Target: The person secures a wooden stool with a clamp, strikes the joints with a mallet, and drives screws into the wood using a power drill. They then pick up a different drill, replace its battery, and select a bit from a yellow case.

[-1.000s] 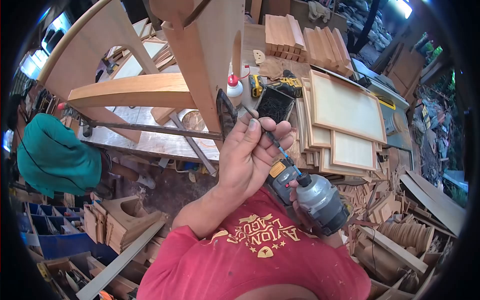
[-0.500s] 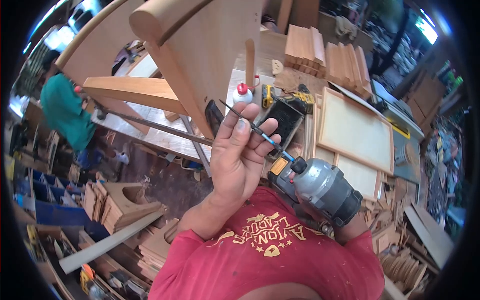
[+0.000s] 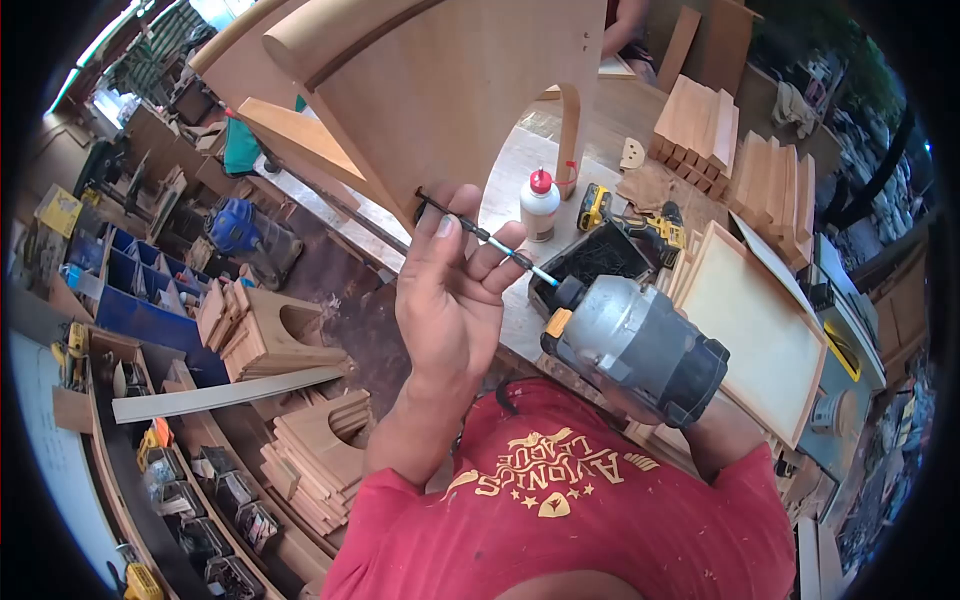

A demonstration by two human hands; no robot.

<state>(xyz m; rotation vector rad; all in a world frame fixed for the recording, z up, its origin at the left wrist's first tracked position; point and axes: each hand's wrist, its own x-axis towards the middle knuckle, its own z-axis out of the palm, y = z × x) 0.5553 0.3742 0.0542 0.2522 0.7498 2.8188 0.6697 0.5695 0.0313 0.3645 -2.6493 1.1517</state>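
Observation:
My right hand [image 3: 632, 402], mostly hidden beneath the tool, grips a grey and black power driver [image 3: 640, 340] with a yellow accent. A long driver bit [image 3: 500, 247] with a pale blue section runs from its chuck up to the left. My left hand [image 3: 448, 300] is closed around the front of the bit, thumb and fingers pinching it near a dark screw [image 3: 435, 204] at its end. The screw's tip overlaps the lower edge of a large wooden furniture panel [image 3: 450, 90], which has an arched cut-out.
On the bench stand a white glue bottle [image 3: 540, 210] with a red cap, a black tray of screws [image 3: 605, 258] and a yellow drill [image 3: 662, 232]. Stacked wood strips [image 3: 695, 130] and framed panels [image 3: 750, 320] lie rightward. Another person's arm [image 3: 628, 25] shows at the top.
The view has swung left, and the furniture panel sits further right in it. The bit and screw have come up to the panel's lower edge, with both hands keeping their hold.

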